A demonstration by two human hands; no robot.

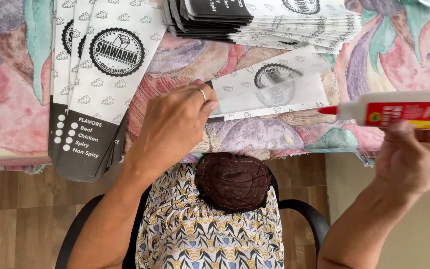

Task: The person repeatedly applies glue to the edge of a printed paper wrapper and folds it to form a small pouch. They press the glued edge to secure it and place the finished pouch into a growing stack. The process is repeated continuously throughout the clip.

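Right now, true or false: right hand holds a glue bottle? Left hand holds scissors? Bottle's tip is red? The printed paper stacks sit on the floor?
1. The right hand holds a glue bottle. True.
2. The left hand holds scissors. False: it presses a flat printed paper sleeve.
3. The bottle's tip is red. True.
4. The stacks of printed sleeves sit on the floor. False: they lie on the floral tablecloth.

On the tabletop [185, 60], a fanned pile of paper bags [95, 84] lies at the left and a second stack of bags [274, 22] at the far edge. Between them, nearer the person, lies a single flat bag [274, 89]; the left hand [175, 122] rests on its left end. The glue bottle [399, 112] sits in the right hand [414, 159], right of that bag.
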